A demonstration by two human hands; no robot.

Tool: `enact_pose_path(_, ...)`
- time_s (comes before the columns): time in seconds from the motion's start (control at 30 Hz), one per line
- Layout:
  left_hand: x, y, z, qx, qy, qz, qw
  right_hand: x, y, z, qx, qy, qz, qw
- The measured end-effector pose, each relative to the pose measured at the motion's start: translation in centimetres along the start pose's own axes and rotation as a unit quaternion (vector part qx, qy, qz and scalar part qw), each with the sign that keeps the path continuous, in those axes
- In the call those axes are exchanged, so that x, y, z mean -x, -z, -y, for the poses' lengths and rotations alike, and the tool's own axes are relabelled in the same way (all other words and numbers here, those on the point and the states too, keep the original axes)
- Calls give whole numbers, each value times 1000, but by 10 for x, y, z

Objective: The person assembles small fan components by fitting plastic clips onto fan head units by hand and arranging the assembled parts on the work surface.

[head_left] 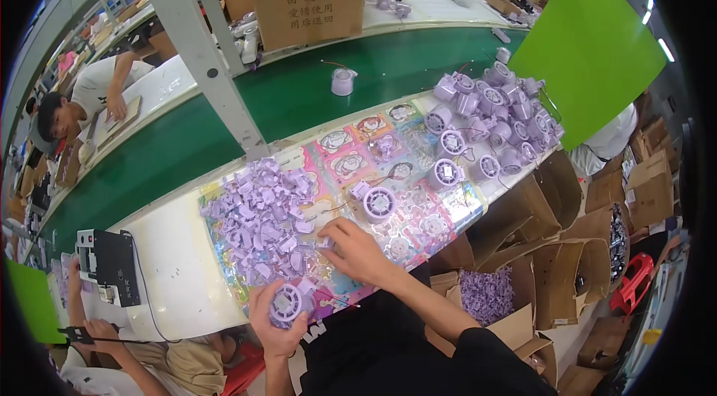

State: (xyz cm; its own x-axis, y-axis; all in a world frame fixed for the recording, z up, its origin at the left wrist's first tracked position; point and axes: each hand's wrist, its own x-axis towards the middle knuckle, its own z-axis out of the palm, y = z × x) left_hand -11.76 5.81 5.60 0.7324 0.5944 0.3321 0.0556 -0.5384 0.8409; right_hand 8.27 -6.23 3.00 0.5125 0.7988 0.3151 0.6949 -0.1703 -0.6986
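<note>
gripping purple housing (pixel 288 306) in left hand (pixel 264 317), ringed face up, axis near upright; right hand (pixel 360 252) pinching small piece (pixel 326 243).

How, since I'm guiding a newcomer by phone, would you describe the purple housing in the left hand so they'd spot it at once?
Find the colourful mat, then the heap of small purple parts on its left. At the heap's near edge, the left hand holds a round housing with a spoked face. Unlike similar housings piled at right, it is held.
</note>
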Motion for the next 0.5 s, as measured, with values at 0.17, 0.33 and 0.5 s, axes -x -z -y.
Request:
enact_pose_path(0.17,-28,-5,-8,103,11,48,993,-1,55,21,-226,-61,-55,971)
enact_pose_path(0.33,-45,-26,-12,158,6,104,982,9,81,47,-230,-6,86,969)
enact_pose_path(0.5,-43,-26,-9,118,-10,129,985,21,58,36,-255,-16,81,963)
